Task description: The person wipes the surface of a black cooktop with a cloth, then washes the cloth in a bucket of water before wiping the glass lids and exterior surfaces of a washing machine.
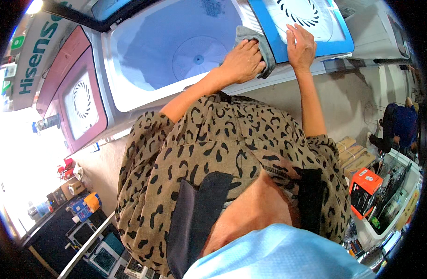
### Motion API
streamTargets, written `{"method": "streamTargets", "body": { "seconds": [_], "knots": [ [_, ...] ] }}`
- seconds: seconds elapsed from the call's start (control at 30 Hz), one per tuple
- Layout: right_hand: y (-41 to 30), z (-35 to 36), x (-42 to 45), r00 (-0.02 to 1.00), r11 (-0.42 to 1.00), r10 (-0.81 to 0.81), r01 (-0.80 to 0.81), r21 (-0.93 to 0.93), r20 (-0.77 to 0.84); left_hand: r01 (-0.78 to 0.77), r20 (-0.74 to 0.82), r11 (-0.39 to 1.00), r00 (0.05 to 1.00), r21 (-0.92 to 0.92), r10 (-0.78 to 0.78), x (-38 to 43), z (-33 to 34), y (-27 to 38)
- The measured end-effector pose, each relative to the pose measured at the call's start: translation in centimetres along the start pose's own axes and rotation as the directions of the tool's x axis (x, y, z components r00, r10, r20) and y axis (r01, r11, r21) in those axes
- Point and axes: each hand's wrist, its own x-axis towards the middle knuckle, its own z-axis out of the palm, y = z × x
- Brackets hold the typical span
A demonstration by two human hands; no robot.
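My left hand (244, 62) is closed over a grey cloth (267, 52), pressing it on the white top edge between the wash tub and the blue lid of a twin-tub washing machine. The open tub (147, 52) lies left of the hand, with a round pulsator (198, 59) at its bottom. My right hand (300, 47) holds nothing; its slightly bent fingers are apart at the front part of the blue-framed lid (334, 48), by the vent slots. Whether the fingertips touch the lid cannot be told.
A washing machine with a pink lid (100, 115) stands to the left, beside a box (35, 66). At the right are a person (403, 122) bent low, flat cartons (356, 155), an orange and black box (365, 191) and a white bin (377, 235). More boxed goods stand lower left.
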Motion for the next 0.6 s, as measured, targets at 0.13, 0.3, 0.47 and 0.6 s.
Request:
{"method": "streamTargets", "body": {
  "seconds": [0.13,0.3,0.47,0.6],
  "knots": [
    [0.0,0.3,-0.1,1.0,1.0,-0.021,0.021,0.006,0.014,0.002,-0.048,0.997,0.999,-0.076,-0.005,0.6,-0.1,-0.2],
    [0.9,0.1,-0.5,0.999,1.0,-0.025,0.026,-0.018,0.027,0.11,0.098,0.966,0.991,-0.233,-0.089,-4.0,-2.4,1.1],
    [0.6,-0.2,-0.4,1.0,1.0,-0.002,0.002,0.004,0.025,0.267,0.106,0.923,0.963,-0.277,-0.247,-6.8,-3.1,1.5],
    [0.5,-0.1,-0.4,0.999,0.999,0.022,-0.02,-0.04,0.032,0.124,0.094,0.955,0.99,-0.269,-0.102,-3.5,-1.9,1.5]
  ]
}}
